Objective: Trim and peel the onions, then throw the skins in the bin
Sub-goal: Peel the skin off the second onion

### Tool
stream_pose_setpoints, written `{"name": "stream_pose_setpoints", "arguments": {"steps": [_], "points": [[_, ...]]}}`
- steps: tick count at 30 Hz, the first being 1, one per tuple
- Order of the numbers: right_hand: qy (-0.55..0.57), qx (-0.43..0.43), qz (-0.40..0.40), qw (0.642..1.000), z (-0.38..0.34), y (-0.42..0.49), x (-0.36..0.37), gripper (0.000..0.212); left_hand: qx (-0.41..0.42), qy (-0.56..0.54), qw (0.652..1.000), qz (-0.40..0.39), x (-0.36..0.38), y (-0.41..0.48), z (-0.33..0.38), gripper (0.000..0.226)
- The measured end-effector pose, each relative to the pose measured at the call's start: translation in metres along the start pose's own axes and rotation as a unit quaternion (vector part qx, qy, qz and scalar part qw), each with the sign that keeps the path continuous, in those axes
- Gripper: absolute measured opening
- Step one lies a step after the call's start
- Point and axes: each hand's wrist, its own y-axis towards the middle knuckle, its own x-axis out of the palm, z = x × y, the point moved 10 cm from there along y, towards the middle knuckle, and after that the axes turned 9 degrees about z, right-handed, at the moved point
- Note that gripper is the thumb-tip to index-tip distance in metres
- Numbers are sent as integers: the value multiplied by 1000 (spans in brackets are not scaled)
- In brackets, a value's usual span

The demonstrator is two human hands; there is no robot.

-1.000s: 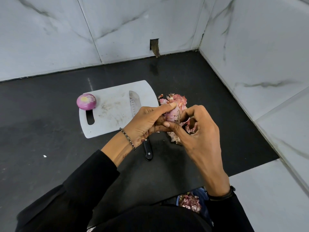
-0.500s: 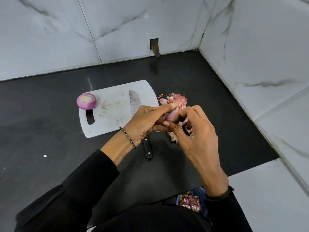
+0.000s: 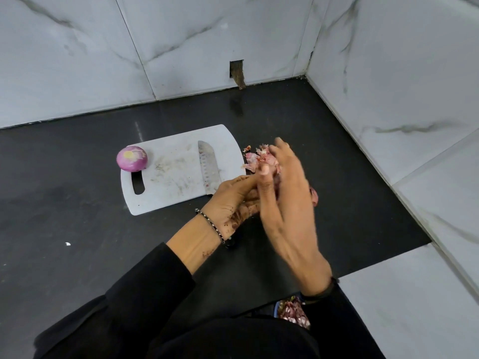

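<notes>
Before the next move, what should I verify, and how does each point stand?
1. Peeled onion rests on the cutting board's corner: ok.
2. Knife lies flat on the board, in neither hand: ok.
3. Left hand grips an onion: cannot tell; the blurred right hand covers it.
4. Right hand's fingers straight, free to peel: ok.
5. Skins off the counter: not ok, a pile lies beside the board.
6. Bin in view below the right wrist, holding skins: ok.
</notes>
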Motion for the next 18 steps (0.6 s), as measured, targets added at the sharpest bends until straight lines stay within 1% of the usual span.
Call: {"name": "stream_pose_setpoints", "arguments": {"steps": [1,3,4,5,7,9,12,14,16,18], "points": [[-16,18,-20,999,2,-1,12,60,-12,-17,1000,8,1,0,-6,61],[-54,43,-31,997,10,-2,26,71,-19,-27,998,50,-4,-2,-14,26],[-64,51,-28,996,13,0,28,73,-14,-24,997,69,-7,-1,-17,16],[-62,62,-26,996,17,1,30,73,-7,-29,996,81,-10,0,-19,19],[-38,94,-31,994,24,3,33,71,8,-63,995,78,-13,0,-19,24],[-20,122,-39,992,29,5,34,68,11,-95,993,63,-10,0,-19,23],[7,143,-33,989,25,14,26,60,6,-109,993,41,-6,-3,-17,18],[32,211,-51,976,38,20,22,65,-4,-95,995,7,1,-7,-16,15],[52,278,-88,955,59,25,26,71,-3,-73,997,-27,6,-11,-15,25],[129,333,-112,927,71,24,36,72,3,-65,997,-47,8,-14,-12,33]]}}
